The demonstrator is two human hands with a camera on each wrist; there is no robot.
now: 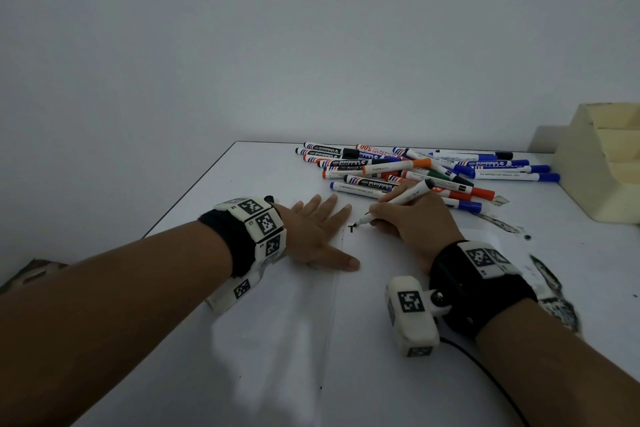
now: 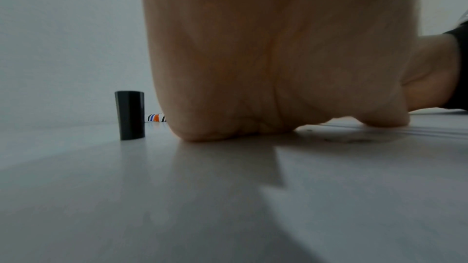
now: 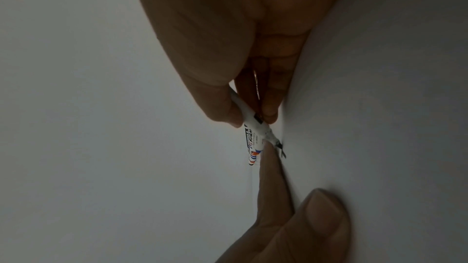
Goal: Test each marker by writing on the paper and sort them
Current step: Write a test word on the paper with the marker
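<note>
The left hand (image 2: 266, 57) rests on the table (image 2: 177, 197), a black cap (image 2: 129, 115) upright beside it.

Black wristbands (image 1: 230, 239) with white tag-marked camera blocks (image 1: 412, 315)

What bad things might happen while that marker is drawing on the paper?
The small black cap stands upright, loose on the white table beside the left hand; a bump might roll it away. The right hand lies near the wet black mark on the white paper sheet and might smear it.
</note>
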